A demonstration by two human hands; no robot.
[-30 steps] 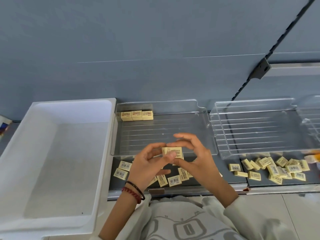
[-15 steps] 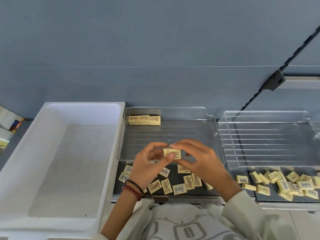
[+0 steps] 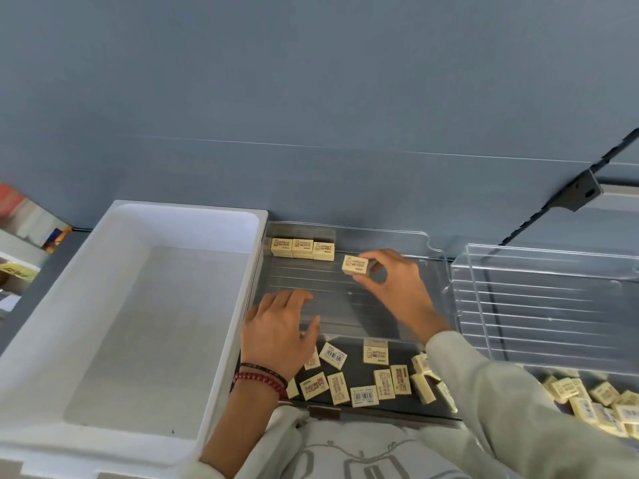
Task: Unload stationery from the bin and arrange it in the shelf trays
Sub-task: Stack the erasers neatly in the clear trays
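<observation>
My right hand (image 3: 394, 288) pinches a cream eraser (image 3: 354, 265) over the back of the left clear tray (image 3: 428, 247), just right of three erasers (image 3: 302, 248) lined up along its rear wall. With fingers spread, my left hand (image 3: 276, 330) hovers over the tray's front left edge, holding nothing. Several loose erasers (image 3: 366, 378) lie on the dark shelf in front of the tray. The white bin (image 3: 117, 326) at left looks bare inside.
A second clear tray (image 3: 539, 305) sits to the right, with nothing visible in it. Several more erasers (image 3: 594, 399) are heaped on the shelf in front of it. A shelf bracket (image 3: 577, 193) hangs on the blue wall at upper right. Colourful items (image 3: 31, 233) lie at far left.
My right hand has carried the eraser away from my left hand to the tray's back, beside the row. My left hand let go and dropped to the tray's front left.
</observation>
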